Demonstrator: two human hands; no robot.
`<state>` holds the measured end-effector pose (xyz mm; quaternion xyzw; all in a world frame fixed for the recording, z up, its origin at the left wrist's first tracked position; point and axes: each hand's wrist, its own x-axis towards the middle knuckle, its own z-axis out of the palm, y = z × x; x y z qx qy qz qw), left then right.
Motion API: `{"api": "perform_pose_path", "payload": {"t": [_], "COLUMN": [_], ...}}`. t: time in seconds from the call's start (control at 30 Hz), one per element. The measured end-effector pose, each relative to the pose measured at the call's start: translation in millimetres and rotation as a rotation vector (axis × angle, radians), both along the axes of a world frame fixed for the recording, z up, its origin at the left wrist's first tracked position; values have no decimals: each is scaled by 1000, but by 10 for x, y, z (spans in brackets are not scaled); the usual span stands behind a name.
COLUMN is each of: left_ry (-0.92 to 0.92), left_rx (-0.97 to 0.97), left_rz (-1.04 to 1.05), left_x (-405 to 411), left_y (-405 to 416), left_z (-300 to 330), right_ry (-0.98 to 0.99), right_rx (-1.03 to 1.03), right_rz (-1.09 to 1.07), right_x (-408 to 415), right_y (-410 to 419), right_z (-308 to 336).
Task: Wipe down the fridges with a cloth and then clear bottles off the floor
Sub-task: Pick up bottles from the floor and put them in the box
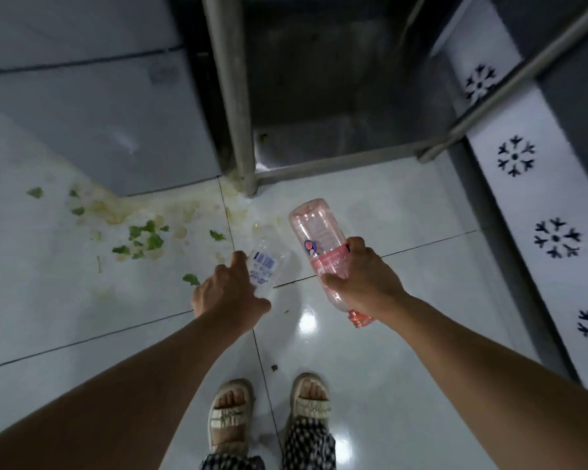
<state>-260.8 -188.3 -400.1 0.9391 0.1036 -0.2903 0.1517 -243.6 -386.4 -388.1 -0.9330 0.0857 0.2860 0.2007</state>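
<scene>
We look down over both bare arms at the white tiled floor (pixel 370 351), where our right hand (pixel 364 283) has its grip wrapped around the labelled middle of a pink plastic bottle (pixel 316 232), held tilted above the tiles with its base pointing away from us and its cap end toward our feet. Our left hand (pixel 228 293) curls its fingers onto a clear bottle (pixel 267 266) with a blue-and-white label, which lies just beside the pink one, though we cannot tell whether it is off the floor. Green leaf scraps (pixel 146 237) and yellowish stains lie to the left, near the metal leg (pixel 233 96) of a steel frame, and a fridge front (pixel 530 198) with snowflake marks runs along the right.
</scene>
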Motion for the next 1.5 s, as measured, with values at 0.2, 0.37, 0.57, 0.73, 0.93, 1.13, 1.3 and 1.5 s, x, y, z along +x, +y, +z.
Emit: {"api": "perform_pose_path", "payload": {"t": [0.2,0.37,0.57,0.73,0.93,1.13,1.3,1.5], "left_ry": [-58,-125,-154,-216,-372,-426,-459,-487], "left_rx": [-19,-57,-60,-96,-83,-88,-169,-245], "left_rz": [-236,-462,-746,-970,-1235,-1395,-1572,-1845], "left_x": [-36,-116,-448,-957,-1800,-3008,-4252,-5639], "left_y": [-165,-467,-988,-1451,-1700,-1750,-1805,-1966], "left_z": [1301,2204,2969,3508,4023,4454,4750,5024], "right_ry": [-40,-107,-164,-202,-215,-222,-189,-177], "right_rx": [-100,-175,-239,-309,-370,-405,-473,-518], "right_rz": [-83,-216,-343,-473,-645,-796,-979,-1290], "right_x": [-310,-848,-1723,-2569,-3749,-5335,-6791,-8338], "right_y": [-387,-761,-1139,-1301,-1223,-856,-475,-42], "right_z": [1468,2453,3386,3987,4413,4692,4953,5262]}}
